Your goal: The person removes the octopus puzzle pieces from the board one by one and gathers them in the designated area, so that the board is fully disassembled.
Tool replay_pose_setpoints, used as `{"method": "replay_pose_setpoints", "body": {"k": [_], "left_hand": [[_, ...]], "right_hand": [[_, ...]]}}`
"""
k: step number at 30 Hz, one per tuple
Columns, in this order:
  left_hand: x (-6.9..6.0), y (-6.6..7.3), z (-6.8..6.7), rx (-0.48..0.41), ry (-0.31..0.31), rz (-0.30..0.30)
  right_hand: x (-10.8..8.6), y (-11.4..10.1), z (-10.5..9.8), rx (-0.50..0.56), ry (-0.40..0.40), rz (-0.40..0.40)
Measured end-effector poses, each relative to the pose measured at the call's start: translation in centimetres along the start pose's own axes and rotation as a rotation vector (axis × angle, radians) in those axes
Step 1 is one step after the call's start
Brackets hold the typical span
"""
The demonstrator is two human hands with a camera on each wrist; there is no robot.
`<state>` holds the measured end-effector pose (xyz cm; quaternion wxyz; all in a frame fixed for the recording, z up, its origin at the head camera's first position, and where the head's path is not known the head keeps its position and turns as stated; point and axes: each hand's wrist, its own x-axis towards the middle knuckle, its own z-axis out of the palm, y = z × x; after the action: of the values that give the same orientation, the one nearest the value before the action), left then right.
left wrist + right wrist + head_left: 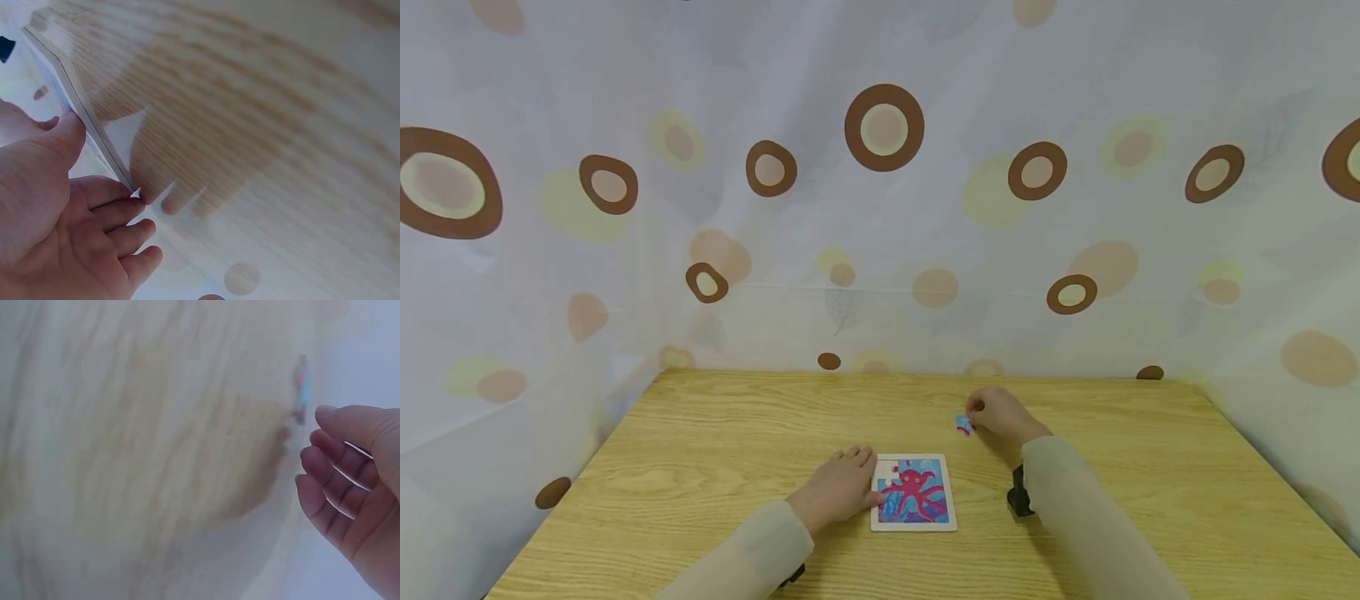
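My left hand (842, 487) rests against the left side of a square jigsaw puzzle (917, 528) in a white frame. In the left wrist view its thumb (72, 134) touches the frame edge, and the other fingers extend loosely near the corner. The puzzle pictures a pink octopus on blue, with a white gap at its upper left. Beyond it to the right, my right hand (1002, 414) is at a small blue-and-pink puzzle piece (962, 426) on the table. In the right wrist view the thumb tip appears just apart from the piece (304, 387), fingers loosely bent.
The wooden table (737, 425) runs back to a pale curtain (955, 325) printed with brown, pink and yellow circles, which also hangs along both sides. A black wrist strap (1019, 496) sits at the right cuff.
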<state>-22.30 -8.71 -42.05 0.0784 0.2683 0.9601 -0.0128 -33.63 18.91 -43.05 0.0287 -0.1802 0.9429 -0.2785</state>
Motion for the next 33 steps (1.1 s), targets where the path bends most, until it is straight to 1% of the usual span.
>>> {"method": "replay_pose_setpoints", "body": {"k": [4, 10, 16, 18, 21, 23, 27, 30, 33], "left_hand": [[0.1, 0.0, 0.1, 0.006, -0.002, 0.003], [0.1, -0.1, 0.1, 0.017, -0.001, 0.005], [0.2, -0.1, 0.1, 0.02, -0.009, 0.004], [0.2, -0.1, 0.2, 0.014, -0.012, 0.001], [0.2, 0.0, 0.2, 0.006, -0.013, -0.004], [0.3, -0.1, 0.2, 0.006, -0.009, -0.005], [0.3, -0.1, 0.1, 0.008, -0.005, -0.005], [0.2, -0.1, 0.1, -0.002, -0.011, -0.004], [0.3, -0.1, 0.2, -0.013, -0.016, -0.006]], "right_hand": [[0.0, -0.9, -0.5, 0.043, 0.004, -0.001], [-0.2, -2.9, -0.4, 0.064, -0.017, -0.125], [-0.9, -4.9, 0.9, 0.034, -0.055, -0.27], [-1.3, -5.5, 1.5, 0.036, -0.084, -0.293], [-1.8, -6.3, 2.3, 0.037, -0.133, -0.304], [-2.1, -6.7, 2.8, 0.051, -0.174, -0.28], [-2.6, -7.3, 3.6, 0.043, -0.23, -0.285], [-2.7, -7.6, 3.9, 0.016, -0.251, -0.295], [-2.7, -7.7, 4.3, -0.017, -0.253, -0.295]]}}
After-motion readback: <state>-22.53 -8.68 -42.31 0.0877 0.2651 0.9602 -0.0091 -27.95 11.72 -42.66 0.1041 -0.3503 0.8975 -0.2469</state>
